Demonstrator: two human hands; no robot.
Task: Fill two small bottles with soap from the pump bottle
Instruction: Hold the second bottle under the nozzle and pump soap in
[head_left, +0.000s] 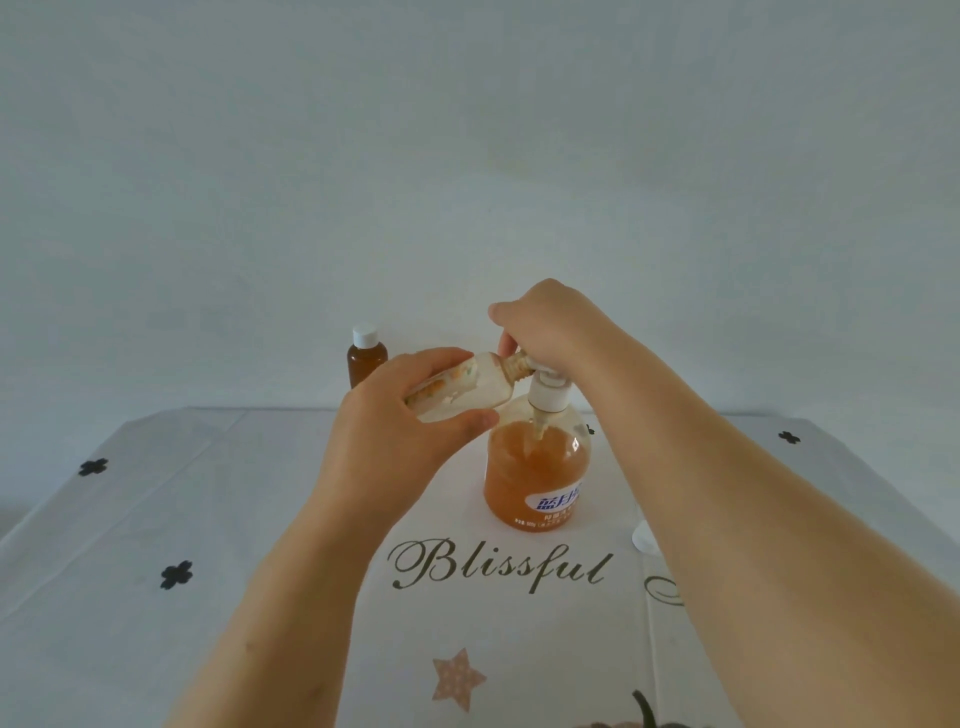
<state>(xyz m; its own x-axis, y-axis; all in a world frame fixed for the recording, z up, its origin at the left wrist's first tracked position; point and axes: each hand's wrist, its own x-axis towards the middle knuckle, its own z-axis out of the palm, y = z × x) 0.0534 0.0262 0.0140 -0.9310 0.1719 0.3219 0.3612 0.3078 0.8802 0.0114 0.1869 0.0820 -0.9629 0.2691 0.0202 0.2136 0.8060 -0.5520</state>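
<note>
A pump bottle (537, 478) of orange soap with a white pump collar stands on the table's middle. My right hand (550, 332) covers and presses its pump head. My left hand (395, 415) holds a small clear bottle (483, 384) with a flowered label, tilted nearly flat, its open neck against the pump spout. A second small brown bottle (366, 361) with a white cap stands upright at the table's far edge, left of my hands.
The table wears a white cloth (156, 519) printed with "Blissful", black flowers and a star. A small white round cap (644, 538) lies right of the pump bottle, partly hidden by my right forearm. A plain wall rises behind.
</note>
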